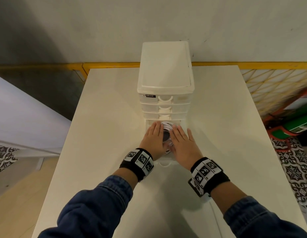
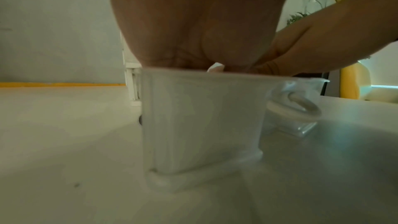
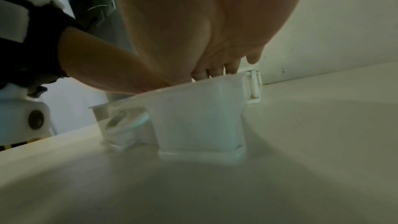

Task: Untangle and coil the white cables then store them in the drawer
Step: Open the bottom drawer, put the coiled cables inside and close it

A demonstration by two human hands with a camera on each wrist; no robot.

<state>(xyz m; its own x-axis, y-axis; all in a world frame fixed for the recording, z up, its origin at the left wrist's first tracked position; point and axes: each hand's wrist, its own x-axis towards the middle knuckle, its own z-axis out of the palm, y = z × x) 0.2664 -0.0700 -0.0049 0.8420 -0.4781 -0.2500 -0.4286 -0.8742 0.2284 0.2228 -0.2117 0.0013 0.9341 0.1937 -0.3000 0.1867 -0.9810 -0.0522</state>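
A coil of white cable (image 1: 167, 126) lies in the pulled-out bottom drawer (image 1: 183, 123) of a white drawer unit (image 1: 164, 74). My left hand (image 1: 153, 137) lies flat on the coil's left side and my right hand (image 1: 181, 142) on its right side, fingers straight, both covering most of it. In the left wrist view my left palm (image 2: 193, 23) sits over the translucent drawer (image 2: 200, 117), with a bit of white cable (image 2: 216, 67) showing at the rim. The right wrist view shows my right palm (image 3: 204, 23) over the same drawer (image 3: 198, 117).
The unit stands at the back middle of a white table (image 1: 106, 117), against a wall; its three upper drawers are closed. The open drawer's handle (image 1: 164, 163) points toward me between my wrists. A yellow mesh fence (image 1: 272, 86) and green boxes stand off to the right.
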